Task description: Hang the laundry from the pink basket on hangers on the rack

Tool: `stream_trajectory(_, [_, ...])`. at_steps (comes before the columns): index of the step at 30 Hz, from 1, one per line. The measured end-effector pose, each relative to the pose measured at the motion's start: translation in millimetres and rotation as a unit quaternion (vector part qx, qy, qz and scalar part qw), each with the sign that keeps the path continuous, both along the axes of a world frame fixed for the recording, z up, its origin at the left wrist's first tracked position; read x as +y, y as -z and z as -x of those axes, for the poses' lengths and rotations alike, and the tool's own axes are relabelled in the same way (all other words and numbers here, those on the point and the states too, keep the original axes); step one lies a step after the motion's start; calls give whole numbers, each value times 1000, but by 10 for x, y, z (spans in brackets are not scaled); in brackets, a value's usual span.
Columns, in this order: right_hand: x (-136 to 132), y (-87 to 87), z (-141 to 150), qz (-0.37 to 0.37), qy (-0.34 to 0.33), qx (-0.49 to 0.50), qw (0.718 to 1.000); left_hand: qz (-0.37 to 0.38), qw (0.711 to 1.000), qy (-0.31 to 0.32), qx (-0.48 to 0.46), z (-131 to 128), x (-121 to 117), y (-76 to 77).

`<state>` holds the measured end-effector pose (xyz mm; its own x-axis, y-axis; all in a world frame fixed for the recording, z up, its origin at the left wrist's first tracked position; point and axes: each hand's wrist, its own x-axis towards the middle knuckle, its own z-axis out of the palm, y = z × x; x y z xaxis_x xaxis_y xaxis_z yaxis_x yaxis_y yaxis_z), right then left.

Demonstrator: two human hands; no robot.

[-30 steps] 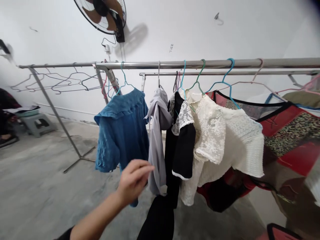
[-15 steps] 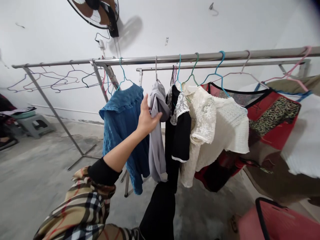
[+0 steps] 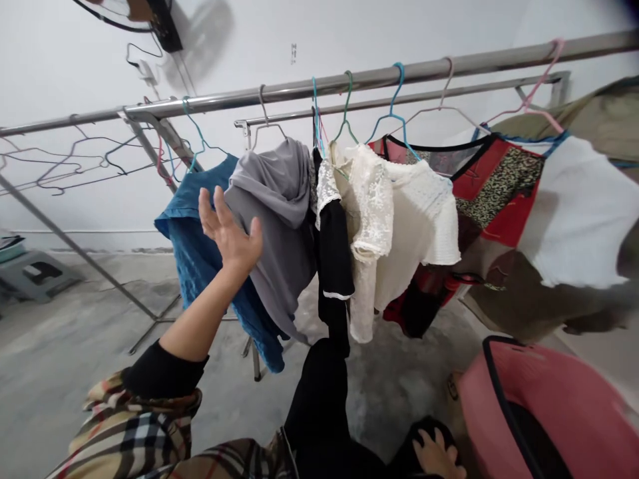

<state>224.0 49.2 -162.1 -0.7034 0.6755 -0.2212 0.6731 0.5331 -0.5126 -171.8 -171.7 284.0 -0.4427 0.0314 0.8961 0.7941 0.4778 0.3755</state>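
Observation:
My left hand (image 3: 230, 233) is raised with its fingers spread and holds nothing. It is in front of a blue ruffle-collared blouse (image 3: 182, 229) and a grey draped top (image 3: 277, 219), which hang from hangers on the metal rail. Whether the hand touches the grey top I cannot tell. Right of them hang a black garment (image 3: 336, 249) with lace at its shoulder, a cream lace top (image 3: 372, 199) and a white knit top (image 3: 439, 233). Down at the bottom edge, my right hand (image 3: 436, 456) lies with fingers apart against black cloth, partly cut off.
A metal clothes rack (image 3: 214, 102) crosses the view, with bare hangers (image 3: 74, 159) at its left end. Farther right hang a red patterned top (image 3: 514, 193) and a white garment (image 3: 579, 213). A pink tub (image 3: 574, 399) stands lower right, a grey stool (image 3: 42, 273) far left.
The grey top has spread from a narrow bundle to a wide drape on its hanger. My left hand has moved left, away from its edge. The view has shifted right and down; my right hand now shows.

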Motion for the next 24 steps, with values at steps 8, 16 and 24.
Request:
stream_trajectory(8, [124,857,-37,-23,92,-193,977,100,976,182,59,-435,908,-155])
stream_trajectory(16, [198,912,-100,-5,112,-214,970,216,973,71,-42,-304,1039,-487])
stream_trajectory(24, [238,1002,-66,-8,108,-205,973,224,969,-85,-61,-192,519,-663])
